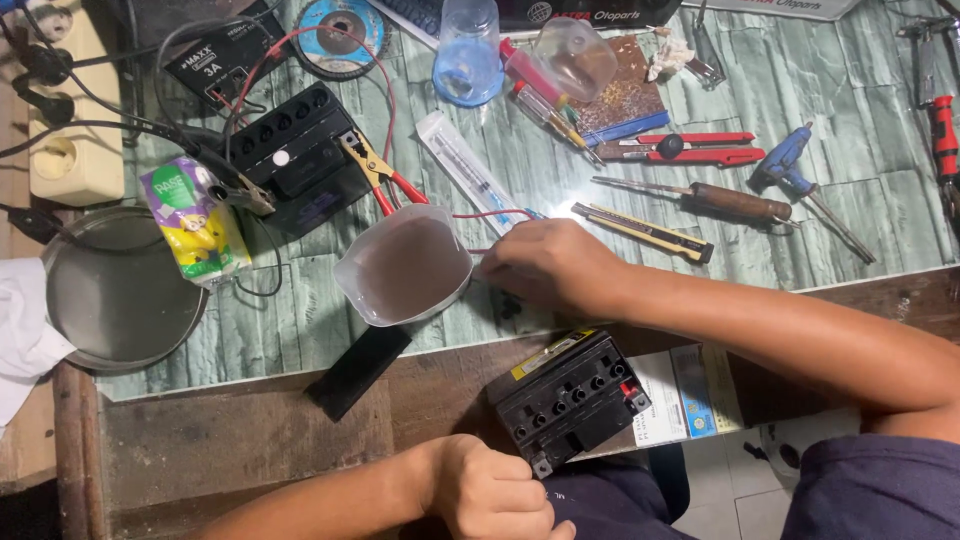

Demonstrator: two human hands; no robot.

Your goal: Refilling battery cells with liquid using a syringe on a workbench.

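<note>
The small black battery (570,398) lies just right of the left hand (495,492), which is fisted at its near corner, its long axis slanting away. The right hand (550,265), curled knuckles-up on the desk (300,330) beyond it, rests beside a cut plastic cup (403,268); whether it pinches anything is hidden.

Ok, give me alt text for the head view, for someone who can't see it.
A person's right hand rests on a green-patterned tabletop beside a cut-off plastic cup, while the left hand is closed near a small black battery at the table's edge. Screwdrivers, cutters and a second battery with clamp leads lie behind.
</note>
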